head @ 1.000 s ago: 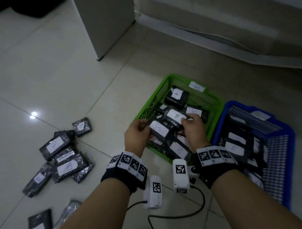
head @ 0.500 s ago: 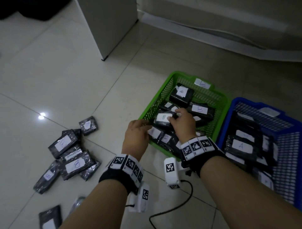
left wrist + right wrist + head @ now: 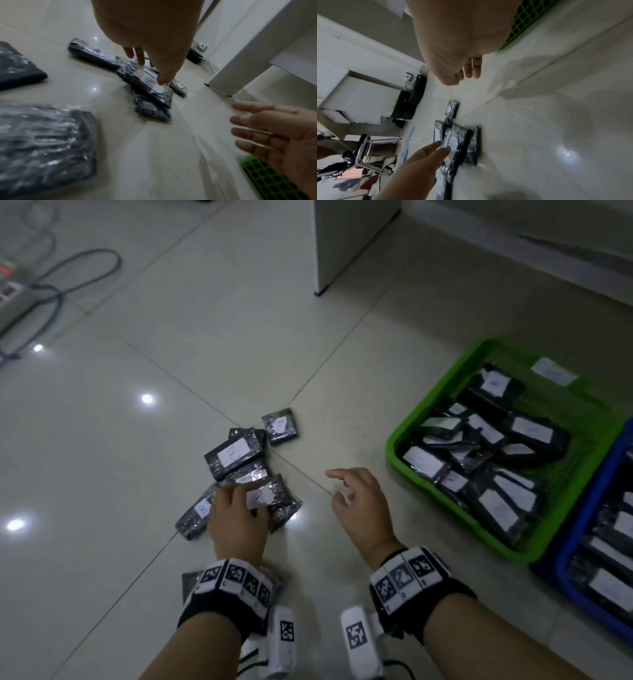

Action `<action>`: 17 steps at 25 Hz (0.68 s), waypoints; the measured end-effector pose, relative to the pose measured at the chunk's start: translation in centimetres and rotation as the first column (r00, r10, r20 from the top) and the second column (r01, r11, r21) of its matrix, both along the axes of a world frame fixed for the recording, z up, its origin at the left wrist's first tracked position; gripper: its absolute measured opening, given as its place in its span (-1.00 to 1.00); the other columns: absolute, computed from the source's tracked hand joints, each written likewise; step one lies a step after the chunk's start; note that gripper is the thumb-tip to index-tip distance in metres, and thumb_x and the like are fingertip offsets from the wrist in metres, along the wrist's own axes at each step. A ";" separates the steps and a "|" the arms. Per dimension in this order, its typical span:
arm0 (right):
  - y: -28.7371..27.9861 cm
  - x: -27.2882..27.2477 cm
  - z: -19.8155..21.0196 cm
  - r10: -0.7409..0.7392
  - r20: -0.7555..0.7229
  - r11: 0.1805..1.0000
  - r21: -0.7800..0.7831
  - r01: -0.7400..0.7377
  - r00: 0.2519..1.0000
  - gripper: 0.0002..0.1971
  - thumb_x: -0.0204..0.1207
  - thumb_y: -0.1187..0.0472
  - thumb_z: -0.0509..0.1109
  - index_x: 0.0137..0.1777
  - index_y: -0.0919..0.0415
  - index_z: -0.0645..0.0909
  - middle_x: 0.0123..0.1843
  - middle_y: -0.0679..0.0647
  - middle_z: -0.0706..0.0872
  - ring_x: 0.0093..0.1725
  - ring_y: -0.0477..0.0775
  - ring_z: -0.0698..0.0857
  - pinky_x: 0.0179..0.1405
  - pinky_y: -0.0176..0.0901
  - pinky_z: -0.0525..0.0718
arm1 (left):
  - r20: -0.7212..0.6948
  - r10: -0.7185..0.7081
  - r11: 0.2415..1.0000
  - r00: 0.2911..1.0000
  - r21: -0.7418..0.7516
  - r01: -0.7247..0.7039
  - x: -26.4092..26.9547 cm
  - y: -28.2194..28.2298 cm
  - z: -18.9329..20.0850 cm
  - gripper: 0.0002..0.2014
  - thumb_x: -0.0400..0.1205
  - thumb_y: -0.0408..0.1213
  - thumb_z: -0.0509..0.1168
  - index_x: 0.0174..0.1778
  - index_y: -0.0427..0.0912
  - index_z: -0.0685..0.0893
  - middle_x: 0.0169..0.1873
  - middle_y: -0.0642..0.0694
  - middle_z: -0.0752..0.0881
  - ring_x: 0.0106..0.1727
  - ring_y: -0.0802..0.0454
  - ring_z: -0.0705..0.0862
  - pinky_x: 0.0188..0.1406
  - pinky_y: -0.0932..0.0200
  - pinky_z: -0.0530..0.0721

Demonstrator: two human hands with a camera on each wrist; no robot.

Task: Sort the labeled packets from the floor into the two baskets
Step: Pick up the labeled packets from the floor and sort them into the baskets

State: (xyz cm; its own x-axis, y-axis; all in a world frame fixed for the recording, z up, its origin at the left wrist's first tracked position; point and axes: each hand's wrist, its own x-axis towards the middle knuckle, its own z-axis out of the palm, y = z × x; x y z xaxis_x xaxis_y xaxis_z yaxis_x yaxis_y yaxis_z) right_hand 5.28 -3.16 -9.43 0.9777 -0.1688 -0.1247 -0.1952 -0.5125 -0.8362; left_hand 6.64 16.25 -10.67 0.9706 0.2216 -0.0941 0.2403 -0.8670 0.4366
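Observation:
Several black packets with white labels lie in a pile on the floor (image 3: pixel 234 453), one small packet (image 3: pixel 281 426) set apart. My left hand (image 3: pixel 245 499) rests on the nearest packet (image 3: pixel 274 494); its thumb touches the label (image 3: pixel 154 86) and the fingers lie nearly straight across the top (image 3: pixel 440 146). My right hand (image 3: pixel 339 486) hovers empty with its fingers spread (image 3: pixel 257 128), between the pile and the green basket (image 3: pixel 435 395). The green basket holds many labeled packets. The blue basket (image 3: pixel 579 518) at the right edge holds more.
A white cabinet panel (image 3: pixel 342 241) stands on the floor behind the pile. A power strip with cables (image 3: pixel 20 289) lies at the far left. More packets (image 3: pixel 42 142) lie close under my left wrist. Bare tile separates the pile from the baskets.
Both hands have left the green basket and swung left to the floor pile. The left hand now touches a packet there; the right hand holds nothing.

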 end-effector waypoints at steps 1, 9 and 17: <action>1.7 0.0 -1.0 0.055 -0.066 0.998 0.009 -0.055 0.996 -0.57 0.42 0.40 0.34 0.26 0.05 0.66 0.14 0.01 0.60 0.15 0.03 0.57 0.18 -0.16 0.59 | -0.046 0.005 1.000 0.999 0.008 -0.004 -0.1 1.5 -0.4 -0.63 0.44 -0.30 0.46 0.18 -0.13 0.68 0.24 -0.20 0.58 0.18 -0.27 0.59 0.08 -0.12 0.58; 7.7 1.1 -3.9 0.129 -0.323 0.933 -0.281 -0.225 0.938 -0.33 0.41 0.00 0.48 0.51 0.10 0.38 0.34 0.12 0.43 0.34 0.15 0.34 0.41 -0.07 0.38 | -0.147 0.033 0.963 0.989 -0.261 -0.071 -1.1 5.8 -1.0 -0.80 0.45 -0.31 0.47 -0.04 -0.10 0.67 0.02 -0.04 0.58 0.08 -0.08 0.62 -0.02 0.19 0.50; 9.1 2.0 -4.3 0.048 -0.374 0.999 0.034 -0.038 0.926 -0.69 0.39 0.26 0.52 0.02 0.09 0.46 0.01 0.08 0.64 -0.02 0.10 0.61 -0.10 -0.12 0.58 | -0.295 0.366 0.300 0.882 -0.860 -0.412 -1.6 6.1 0.9 -0.70 0.54 -0.42 0.42 0.14 -0.14 0.55 0.02 -0.24 0.75 -0.10 -0.06 0.78 -0.14 0.04 0.79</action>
State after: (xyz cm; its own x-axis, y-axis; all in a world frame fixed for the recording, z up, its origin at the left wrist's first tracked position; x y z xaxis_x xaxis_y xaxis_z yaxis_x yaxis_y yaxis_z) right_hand 7.30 5.90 -13.76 0.8654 -0.1197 -0.4866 -0.4747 -0.5071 -0.7194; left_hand 5.08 22.34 -9.78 0.7865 0.3391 -0.5162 0.4703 0.2129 0.8564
